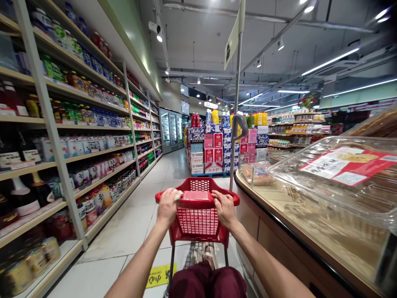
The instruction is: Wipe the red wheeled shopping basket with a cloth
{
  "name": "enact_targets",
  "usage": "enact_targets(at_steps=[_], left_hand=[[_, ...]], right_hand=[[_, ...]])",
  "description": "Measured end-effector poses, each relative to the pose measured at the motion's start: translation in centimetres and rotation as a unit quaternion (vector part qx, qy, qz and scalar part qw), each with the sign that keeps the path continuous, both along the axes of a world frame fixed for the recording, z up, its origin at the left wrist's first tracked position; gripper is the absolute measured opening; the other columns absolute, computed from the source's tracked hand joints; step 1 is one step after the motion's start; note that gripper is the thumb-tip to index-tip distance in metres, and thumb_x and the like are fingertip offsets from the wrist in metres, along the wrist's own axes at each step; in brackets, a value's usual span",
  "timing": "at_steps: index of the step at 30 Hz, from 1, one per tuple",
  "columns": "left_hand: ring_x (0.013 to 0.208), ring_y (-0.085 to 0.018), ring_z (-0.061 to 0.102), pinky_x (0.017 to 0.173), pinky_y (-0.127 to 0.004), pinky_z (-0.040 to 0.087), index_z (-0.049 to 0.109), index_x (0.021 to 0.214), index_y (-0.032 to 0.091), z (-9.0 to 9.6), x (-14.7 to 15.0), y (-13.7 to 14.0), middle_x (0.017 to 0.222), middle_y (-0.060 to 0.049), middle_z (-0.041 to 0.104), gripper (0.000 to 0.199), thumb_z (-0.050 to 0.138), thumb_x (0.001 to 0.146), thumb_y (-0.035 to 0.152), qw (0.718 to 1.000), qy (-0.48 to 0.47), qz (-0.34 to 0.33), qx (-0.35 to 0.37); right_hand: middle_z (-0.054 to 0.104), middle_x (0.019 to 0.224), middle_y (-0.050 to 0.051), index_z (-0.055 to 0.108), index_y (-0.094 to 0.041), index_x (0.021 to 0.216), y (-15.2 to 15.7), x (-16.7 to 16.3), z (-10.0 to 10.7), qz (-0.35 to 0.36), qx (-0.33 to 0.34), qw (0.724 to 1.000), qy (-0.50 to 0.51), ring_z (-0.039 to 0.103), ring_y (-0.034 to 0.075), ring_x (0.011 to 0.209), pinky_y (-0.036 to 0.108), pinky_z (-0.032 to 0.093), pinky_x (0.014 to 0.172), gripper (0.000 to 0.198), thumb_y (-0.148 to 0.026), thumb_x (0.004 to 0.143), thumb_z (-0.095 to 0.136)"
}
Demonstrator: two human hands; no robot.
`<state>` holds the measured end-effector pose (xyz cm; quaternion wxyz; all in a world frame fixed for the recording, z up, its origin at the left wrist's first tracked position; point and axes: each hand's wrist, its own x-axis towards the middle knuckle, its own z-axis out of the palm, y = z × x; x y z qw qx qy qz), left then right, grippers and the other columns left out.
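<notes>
A red plastic shopping cart [198,221] stands straight in front of me, its basket made of open mesh. My left hand [167,205] is closed round the left part of the cart's red handle [196,203]. Something small and whitish [178,195] shows at that hand's fingers; I cannot make out what it is. On the handle's right part lies my right hand [225,209], fingers curled over the bar. Between the hands, a pale red panel [196,195] is set on the handle. Through the mesh, no goods can be made out in the basket.
Shelves of bottles and cans [89,145] line the left side. Close on the right runs a curved display counter [279,231] with packaged food in a clear plastic box [338,165]. Stacked drink cartons [214,151] stand ahead, with glass-door fridges [171,127] beyond. A yellow floor sign [158,275] lies below.
</notes>
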<state>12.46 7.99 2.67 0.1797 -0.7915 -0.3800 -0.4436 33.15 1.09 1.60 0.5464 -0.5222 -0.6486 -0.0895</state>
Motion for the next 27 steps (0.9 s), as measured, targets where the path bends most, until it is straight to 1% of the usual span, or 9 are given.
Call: enact_targets(at_steps=[2, 7, 10, 13, 19, 21, 24, 25, 27], left_hand=[[0.107, -0.021, 0.050, 0.094, -0.044, 0.042, 0.058, 0.101, 0.018, 0.0, -0.4, 0.4, 0.106, -0.008, 0.061, 0.029, 0.038, 0.080, 0.017, 0.999, -0.031, 0.033, -0.011], [0.116, -0.019, 0.043, 0.098, -0.039, 0.038, 0.056, 0.107, 0.018, 0.4, 0.8, 0.0, 0.119, -0.006, 0.055, 0.032, 0.037, 0.081, 0.017, 0.998, 0.046, -0.043, -0.007], [0.101, -0.018, 0.053, 0.090, -0.038, 0.043, 0.059, 0.098, 0.021, 1.4, -0.7, 0.5, 0.104, -0.005, 0.062, 0.029, 0.036, 0.080, 0.017, 0.998, 0.037, 0.000, -0.053], [0.088, -0.019, 0.055, 0.081, -0.038, 0.046, 0.060, 0.089, 0.019, 1.8, -1.3, 0.6, 0.093, -0.006, 0.064, 0.026, 0.037, 0.079, 0.016, 0.996, 0.016, 0.044, -0.077], [0.094, -0.021, 0.051, 0.084, -0.037, 0.043, 0.057, 0.098, 0.016, 0.9, 3.9, -2.5, 0.102, -0.009, 0.060, 0.025, 0.039, 0.080, 0.017, 0.996, 0.047, 0.034, -0.066], [0.093, -0.020, 0.051, 0.083, -0.037, 0.043, 0.056, 0.099, 0.017, 1.0, 5.3, -3.7, 0.101, -0.009, 0.059, 0.025, 0.038, 0.081, 0.016, 0.996, 0.062, 0.020, -0.060], [0.092, -0.019, 0.052, 0.082, -0.036, 0.044, 0.055, 0.100, 0.018, 1.3, 6.0, -4.8, 0.100, -0.008, 0.059, 0.027, 0.036, 0.082, 0.014, 0.996, 0.080, -0.005, -0.047], [0.090, -0.018, 0.053, 0.081, -0.035, 0.044, 0.055, 0.100, 0.019, 1.4, 5.8, -4.9, 0.099, -0.008, 0.059, 0.027, 0.036, 0.082, 0.014, 0.995, 0.083, -0.014, -0.050], [0.085, -0.017, 0.054, 0.077, -0.033, 0.045, 0.057, 0.097, 0.021, 1.7, 4.7, -5.0, 0.094, -0.005, 0.061, 0.024, 0.038, 0.082, 0.018, 0.995, 0.065, -0.025, -0.077]], right_hand=[[0.066, 0.101, 0.005, 0.057, -0.018, 0.106, 0.4, 0.2, 0.1, 0.002, -0.002, 1.000, 0.011, 0.058, 0.015, 0.087, 0.033, 0.031, 0.083, 0.033, -0.023, 0.083, 0.033], [0.068, 0.094, 0.004, 0.057, -0.018, 0.103, 1.4, 1.1, 0.2, 0.005, -0.012, 0.999, 0.047, 0.058, 0.017, 0.085, 0.034, 0.031, 0.083, 0.034, -0.024, 0.081, 0.031], [0.069, 0.091, 0.003, 0.057, -0.019, 0.102, 1.9, 1.8, 0.0, 0.014, -0.016, 0.998, 0.057, 0.058, 0.018, 0.085, 0.035, 0.031, 0.084, 0.034, -0.025, 0.081, 0.031], [0.069, 0.089, 0.003, 0.058, -0.018, 0.100, 2.6, 2.7, -0.3, 0.015, -0.006, 0.998, 0.066, 0.059, 0.018, 0.085, 0.035, 0.031, 0.084, 0.033, -0.026, 0.081, 0.032], [0.069, 0.081, 0.004, 0.059, -0.017, 0.098, 4.3, 5.7, -0.4, -0.006, -0.020, 0.999, 0.049, 0.060, 0.020, 0.081, 0.038, 0.033, 0.085, 0.033, -0.030, 0.079, 0.035], [0.068, 0.086, 0.006, 0.061, -0.016, 0.095, 4.4, 6.0, -0.1, -0.034, -0.022, 0.999, 0.021, 0.059, 0.021, 0.086, 0.041, 0.030, 0.089, 0.034, -0.028, 0.078, 0.034], [0.061, 0.109, 0.011, 0.062, -0.017, 0.095, 3.7, 4.7, 0.2, -0.083, -0.002, 0.996, -0.021, 0.050, 0.024, 0.105, 0.047, 0.024, 0.094, 0.034, -0.028, 0.080, 0.034], [0.058, 0.114, 0.010, 0.063, -0.018, 0.095, 3.3, 4.0, 0.2, -0.081, 0.006, 0.996, -0.030, 0.047, 0.024, 0.109, 0.048, 0.023, 0.095, 0.033, -0.028, 0.081, 0.034], [0.058, 0.114, 0.008, 0.064, -0.021, 0.091, 2.4, 2.7, -0.1, -0.038, 0.013, 0.998, -0.047, 0.048, 0.023, 0.109, 0.050, 0.019, 0.097, 0.031, -0.029, 0.082, 0.035]])
